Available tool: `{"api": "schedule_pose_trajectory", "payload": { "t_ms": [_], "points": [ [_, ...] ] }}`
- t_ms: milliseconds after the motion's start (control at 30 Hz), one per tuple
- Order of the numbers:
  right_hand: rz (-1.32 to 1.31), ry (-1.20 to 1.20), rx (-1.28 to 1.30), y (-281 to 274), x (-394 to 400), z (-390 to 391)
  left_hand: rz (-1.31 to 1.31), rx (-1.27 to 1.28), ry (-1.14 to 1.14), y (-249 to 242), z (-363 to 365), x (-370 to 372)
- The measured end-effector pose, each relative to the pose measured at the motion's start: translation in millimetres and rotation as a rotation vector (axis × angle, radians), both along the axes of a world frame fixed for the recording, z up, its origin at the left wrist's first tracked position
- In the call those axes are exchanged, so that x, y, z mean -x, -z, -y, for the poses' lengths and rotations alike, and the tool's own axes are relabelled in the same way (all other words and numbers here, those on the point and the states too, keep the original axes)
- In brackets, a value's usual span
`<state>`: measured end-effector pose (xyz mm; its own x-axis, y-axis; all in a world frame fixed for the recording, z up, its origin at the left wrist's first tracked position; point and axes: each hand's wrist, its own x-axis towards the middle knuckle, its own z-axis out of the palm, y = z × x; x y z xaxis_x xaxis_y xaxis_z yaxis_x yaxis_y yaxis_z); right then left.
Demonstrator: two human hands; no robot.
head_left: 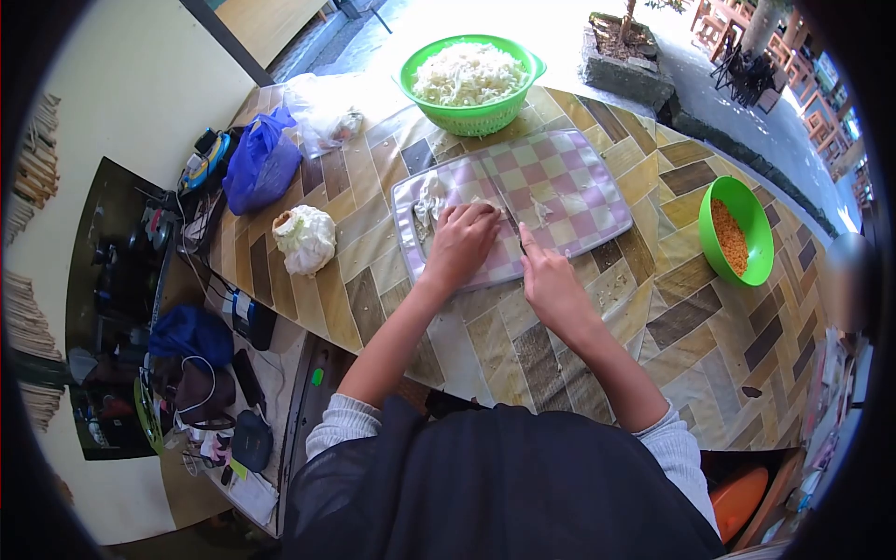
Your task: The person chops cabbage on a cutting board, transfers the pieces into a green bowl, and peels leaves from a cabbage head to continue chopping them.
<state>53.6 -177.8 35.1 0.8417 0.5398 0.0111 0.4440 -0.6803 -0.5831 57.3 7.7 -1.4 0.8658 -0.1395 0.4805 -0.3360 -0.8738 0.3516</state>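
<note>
My right hand [553,280] grips a knife [501,194], its thin blade pointing away from me over the pink-and-white checkered cutting board [597,201]. Just left of the blade, my left hand [464,241] is closed with bent fingers over a pale piece of cabbage [480,203], mostly hidden under the fingers. White cut shreds [429,196] lie at the board's left end, and a few slivers [541,213] are to the right of the knife. Behind the board stands a green colander [476,119] heaped with shredded cabbage [469,73].
Left of the board sits a whitish head of cabbage [306,241]. Farther back are a blue plastic bag [261,163] and a clear bag [320,117]. A green bowl [761,229] with orange crumbs [728,239] stands at the right. Cluttered shelving [266,373] adjoins the patterned table [532,355].
</note>
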Motion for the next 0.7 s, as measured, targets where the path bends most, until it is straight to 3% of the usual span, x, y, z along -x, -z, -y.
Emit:
{"api": "schedule_pose_trajectory", "payload": {
  "t_ms": [200,500,700],
  "points": [
    [0.043,0.037,0.164,18,8,-14,-0.106,-0.033,-0.018,5,0,10],
    [-0.034,0.034,-0.136,-8,-21,-13,-0.114,-0.036,-0.034,6,-1,8],
    [0.055,0.075,0.087,11,3,-23,-0.071,-0.028,-0.027,5,-2,9]
  ]
}}
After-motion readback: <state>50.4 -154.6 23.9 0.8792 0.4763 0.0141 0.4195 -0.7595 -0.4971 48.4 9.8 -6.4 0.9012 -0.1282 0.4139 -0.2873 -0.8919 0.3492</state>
